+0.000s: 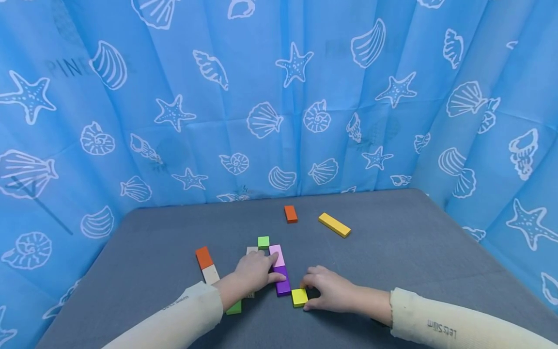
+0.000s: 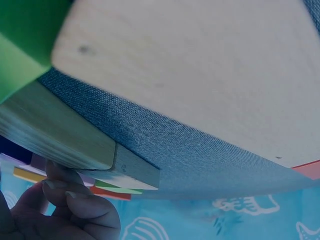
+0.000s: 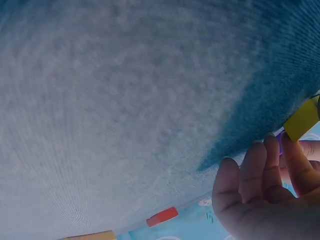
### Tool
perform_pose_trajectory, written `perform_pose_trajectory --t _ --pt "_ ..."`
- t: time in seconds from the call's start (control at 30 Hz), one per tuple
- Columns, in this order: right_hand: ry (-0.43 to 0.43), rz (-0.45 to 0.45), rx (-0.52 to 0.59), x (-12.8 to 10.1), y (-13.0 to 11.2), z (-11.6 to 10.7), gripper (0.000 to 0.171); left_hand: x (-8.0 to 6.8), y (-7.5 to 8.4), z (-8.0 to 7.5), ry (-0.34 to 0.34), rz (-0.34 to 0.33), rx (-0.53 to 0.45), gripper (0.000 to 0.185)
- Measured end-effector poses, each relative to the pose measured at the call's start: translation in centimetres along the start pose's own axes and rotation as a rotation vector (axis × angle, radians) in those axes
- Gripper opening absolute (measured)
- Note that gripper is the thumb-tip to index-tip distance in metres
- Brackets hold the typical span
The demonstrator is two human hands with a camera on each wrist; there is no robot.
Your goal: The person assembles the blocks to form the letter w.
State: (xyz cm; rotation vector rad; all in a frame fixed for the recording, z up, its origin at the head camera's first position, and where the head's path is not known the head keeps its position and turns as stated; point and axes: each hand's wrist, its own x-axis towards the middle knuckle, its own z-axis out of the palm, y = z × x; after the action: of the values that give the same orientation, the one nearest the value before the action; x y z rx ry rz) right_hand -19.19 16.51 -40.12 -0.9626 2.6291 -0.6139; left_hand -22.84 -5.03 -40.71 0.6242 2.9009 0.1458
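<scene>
My left hand (image 1: 271, 269) lies flat across a cluster of flat blocks on the grey table (image 1: 392, 252). Its fingertips press the pink block (image 1: 277, 253) and its thumb lies against the purple block (image 1: 283, 286) just below it. My right hand (image 1: 306, 292) pinches a small yellow block (image 1: 299, 297) at the purple block's near end. The right wrist view shows the yellow block (image 3: 302, 120) between the fingers (image 3: 260, 170). A green block (image 1: 234, 308) and a plain wood block (image 2: 200, 65) lie under my left wrist.
A small green block (image 1: 263, 242) and a wood block (image 1: 251, 250) sit just beyond my left hand. An orange block (image 1: 203, 257) and a beige block (image 1: 211, 274) lie to the left. Farther back lie an orange block (image 1: 290, 214) and a long yellow block (image 1: 334, 225). Blue curtains surround the table.
</scene>
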Motion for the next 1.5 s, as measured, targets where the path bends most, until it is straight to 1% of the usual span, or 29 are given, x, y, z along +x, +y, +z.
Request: perform_pose_trajectory --t 0.03,0.13,0.27,0.33,0.37,0.43,0.47,0.53,0.6,0.67,0.73,0.8,0.93,1.0,1.07,1.27,1.37,1.5 --pt "-0.003 -0.003 0.005 0.1 0.3 0.1 0.035 0.0 0.0 0.0 0.000 -0.001 -0.002 0.071" --pt "-0.019 -0.039 0.031 1.1 2.9 1.3 0.041 0.1 -0.1 0.0 0.004 -0.003 -0.006 0.071" --pt "-0.105 -0.088 0.116 3.2 8.3 3.1 0.051 0.0 -0.2 -0.1 0.011 -0.003 -0.011 0.071" --pt "-0.154 -0.111 0.164 4.0 9.7 2.7 0.052 0.0 -0.2 -0.2 0.012 -0.004 -0.016 0.071" --pt "-0.174 -0.123 0.178 4.2 9.9 2.2 0.052 0.0 -0.3 -0.2 0.011 -0.006 -0.018 0.071" --pt "-0.183 -0.139 0.200 4.3 9.1 0.6 0.049 0.1 -0.3 -0.3 0.010 -0.009 -0.023 0.071" --pt "-0.175 -0.143 0.201 4.2 8.4 -0.4 0.048 0.1 -0.3 -0.3 0.009 -0.009 -0.023 0.071" --pt "-0.128 -0.131 0.188 4.0 7.0 -2.3 0.045 0.0 -0.3 -0.3 0.009 -0.008 -0.022 0.072" --pt "-0.054 -0.089 0.172 4.1 5.9 -3.9 0.043 0.0 -0.3 -0.3 0.008 -0.005 -0.019 0.072" --pt "0.033 -0.041 0.159 4.7 5.9 -4.7 0.045 0.0 -0.2 -0.4 0.007 -0.001 -0.011 0.073" --pt "0.106 0.012 0.169 5.5 6.3 -5.1 0.050 -0.1 -0.2 -0.3 0.002 -0.002 -0.009 0.074" --pt "0.153 0.065 0.189 6.5 6.9 -5.2 0.057 -0.1 -0.1 -0.3 -0.002 -0.004 -0.007 0.074" --pt "0.162 0.152 0.256 8.3 8.0 -5.4 0.075 -0.2 0.0 -0.2 -0.008 -0.008 -0.004 0.073" --pt "0.161 0.179 0.286 9.0 8.3 -5.6 0.081 -0.2 0.1 -0.2 -0.009 -0.008 0.002 0.073" --pt "0.168 0.185 0.291 9.8 8.6 -5.9 0.083 -0.2 0.1 -0.2 -0.011 -0.009 0.004 0.073" --pt "0.201 0.187 0.266 11.4 9.6 -6.7 0.080 -0.2 0.2 -0.2 -0.013 -0.006 -0.001 0.072" --pt "0.207 0.195 0.270 11.5 10.1 -7.2 0.076 -0.2 0.1 -0.1 -0.008 -0.003 -0.006 0.071" --pt "0.208 0.179 0.224 11.1 11.0 -8.0 0.070 -0.1 -0.1 -0.1 -0.002 -0.002 -0.010 0.072"
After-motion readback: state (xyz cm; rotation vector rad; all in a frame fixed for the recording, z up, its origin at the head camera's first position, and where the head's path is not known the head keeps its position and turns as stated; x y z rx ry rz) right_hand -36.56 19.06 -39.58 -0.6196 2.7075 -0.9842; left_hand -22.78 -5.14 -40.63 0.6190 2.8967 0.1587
